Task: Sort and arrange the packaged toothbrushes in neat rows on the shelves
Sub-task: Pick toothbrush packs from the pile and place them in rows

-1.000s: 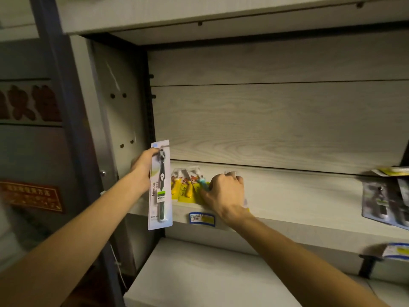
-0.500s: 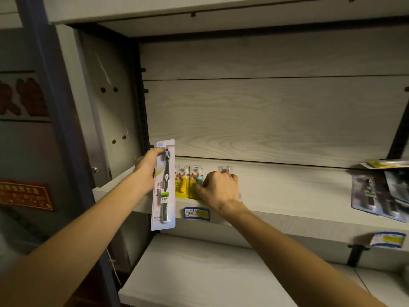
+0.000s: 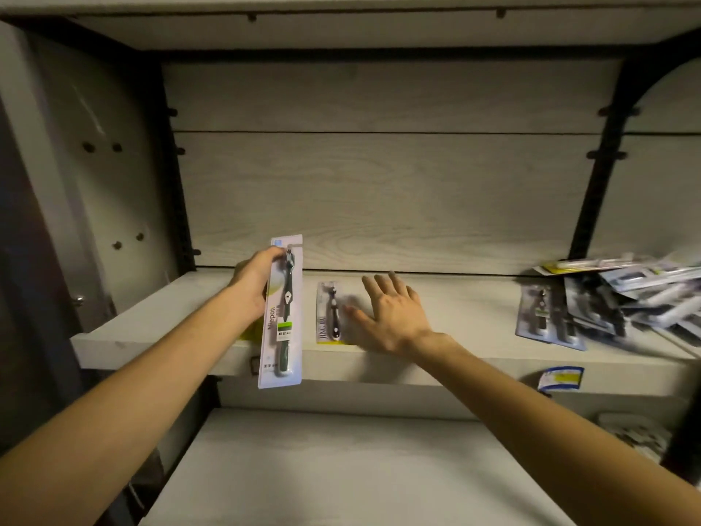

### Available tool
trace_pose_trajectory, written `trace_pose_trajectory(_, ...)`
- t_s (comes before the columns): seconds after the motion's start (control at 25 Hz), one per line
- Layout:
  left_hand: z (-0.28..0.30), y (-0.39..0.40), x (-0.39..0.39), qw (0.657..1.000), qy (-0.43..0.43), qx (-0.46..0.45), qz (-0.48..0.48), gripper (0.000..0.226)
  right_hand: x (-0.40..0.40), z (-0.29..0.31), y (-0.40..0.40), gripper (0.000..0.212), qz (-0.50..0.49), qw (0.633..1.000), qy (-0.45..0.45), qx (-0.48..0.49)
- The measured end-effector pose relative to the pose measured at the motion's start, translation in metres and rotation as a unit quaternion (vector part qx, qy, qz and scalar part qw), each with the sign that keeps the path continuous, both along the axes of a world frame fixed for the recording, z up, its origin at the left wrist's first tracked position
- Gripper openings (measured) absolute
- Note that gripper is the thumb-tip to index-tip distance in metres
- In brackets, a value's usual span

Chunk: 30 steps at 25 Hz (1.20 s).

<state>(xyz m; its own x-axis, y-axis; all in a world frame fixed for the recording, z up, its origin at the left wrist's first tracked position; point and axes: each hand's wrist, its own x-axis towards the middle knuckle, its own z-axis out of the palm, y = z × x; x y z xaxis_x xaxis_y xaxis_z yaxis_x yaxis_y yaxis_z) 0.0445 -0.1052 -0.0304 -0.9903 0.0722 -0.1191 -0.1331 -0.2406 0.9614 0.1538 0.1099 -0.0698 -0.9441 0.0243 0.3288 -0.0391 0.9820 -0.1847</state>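
Observation:
My left hand (image 3: pixel 252 280) grips the top of a long white toothbrush pack (image 3: pixel 281 317) with a dark green brush, holding it upright in front of the shelf's (image 3: pixel 159 328) left part. A smaller pack with a dark brush (image 3: pixel 330 312) lies flat on the shelf, near its front edge. My right hand (image 3: pixel 390 311) hovers open just right of that pack, fingers spread, thumb next to it. A yellow pack edge peeks out behind my left wrist.
A loose heap of toothbrush packs (image 3: pixel 622 298) lies at the shelf's right end. A blue price tag (image 3: pixel 561 378) hangs on the shelf front below it. A lower shelf (image 3: pixel 341 468) runs beneath, with more packs (image 3: pixel 633 434) at its right.
My right hand has let go of the small pack and opened, drawing off to the right. The view has shifted right, so the heap of packs is more in sight. My left hand still holds its pack.

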Motion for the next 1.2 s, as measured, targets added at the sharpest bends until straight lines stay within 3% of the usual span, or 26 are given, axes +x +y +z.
trace_pose_trajectory(0.08, -0.003, 0.026, 0.004, 1.0, -0.002, -0.012, -0.018, 0.035, 0.009, 0.0, 0.021, 0.078, -0.019, 1.0, -0.02, 0.015)
trace_pose_trajectory(0.36, -0.009, 0.116, 0.012, 0.996, 0.023, -0.037, -0.073, 0.026, 0.033, 0.013, 0.126, 0.073, -0.129, 0.99, 0.009, 0.046)
trace_pose_trajectory(0.64, -0.013, 0.206, 0.026, 0.993, 0.042, -0.051, -0.102, 0.014, 0.065, 0.011, 0.243, 0.059, -0.304, 0.946, 0.082, 0.082)
trace_pose_trajectory(0.88, -0.017, 0.269, 0.031, 0.99, 0.015, -0.048, -0.133, 0.017, 0.069, 0.007, 0.292, 0.073, -0.421, 0.902, 0.099, -0.012)
trace_pose_trajectory(0.96, -0.016, 0.283, 0.033, 0.989, 0.007, -0.045, -0.138, 0.017, 0.069, 0.0, 0.3, 0.072, -0.43, 0.898, 0.097, -0.013)
trace_pose_trajectory(1.2, -0.014, 0.316, 0.036, 0.972, -0.056, 0.002, -0.226, 0.03, 0.073, -0.008, 0.303, 0.042, -0.38, 0.917, 0.116, -0.029)
